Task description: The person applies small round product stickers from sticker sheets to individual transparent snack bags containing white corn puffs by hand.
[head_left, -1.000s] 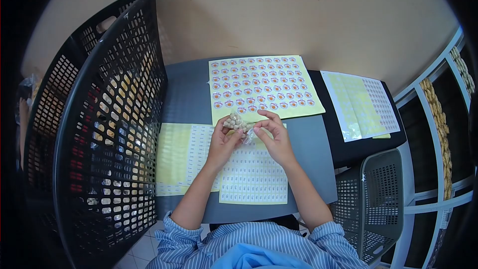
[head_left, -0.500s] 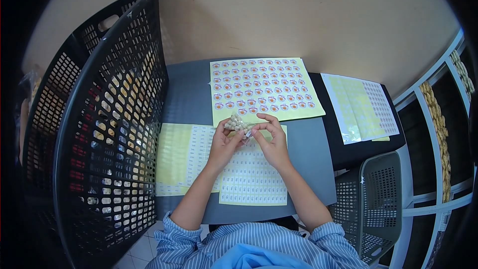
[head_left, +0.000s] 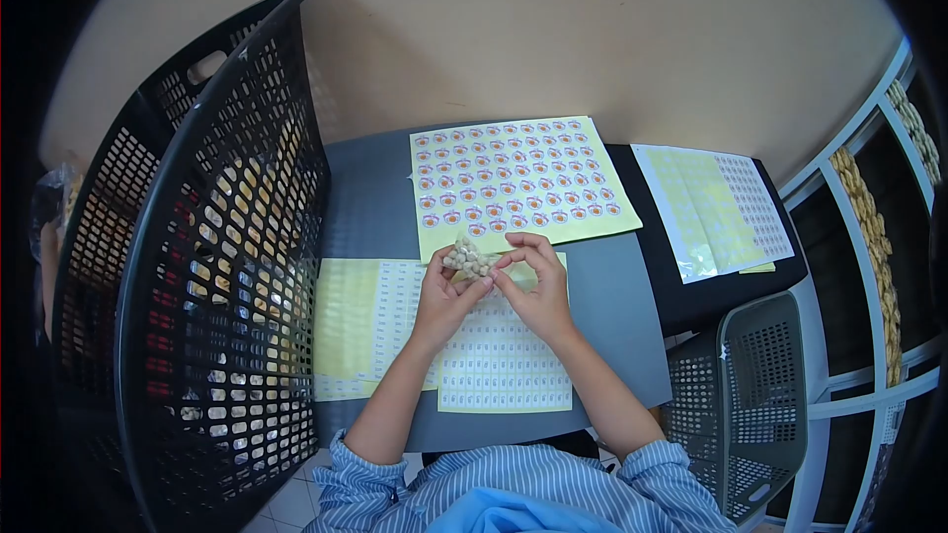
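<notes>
Between my hands is a small clear plastic bag of pale, round, nut-like pieces (head_left: pixel 468 260). My left hand (head_left: pixel 442 304) is closed round its left and lower side. With thumb and forefinger, my right hand (head_left: pixel 536 294) pinches the bag's right edge; its other fingers are curled. Whether a label lies under those fingertips cannot be seen. Below the hands lies a white sheet of small printed labels (head_left: pixel 504 365). Just beyond them is a pale yellow sheet with rows of round orange-and-white stickers (head_left: pixel 513 178).
A tall dark slotted basket (head_left: pixel 222 286) with many packs inside stands at the left of the grey table (head_left: pixel 617 336). A yellow backing sheet (head_left: pixel 344 326) lies left, more sheets (head_left: pixel 711 212) right. Beside the table are a grey-green basket (head_left: pixel 760 385) and a white-framed rack (head_left: pixel 839 237).
The bag has tilted and dropped slightly toward me. A small white piece seen at my right fingertips earlier no longer shows, and those fingers now press against the bag. The view has shifted a little.
</notes>
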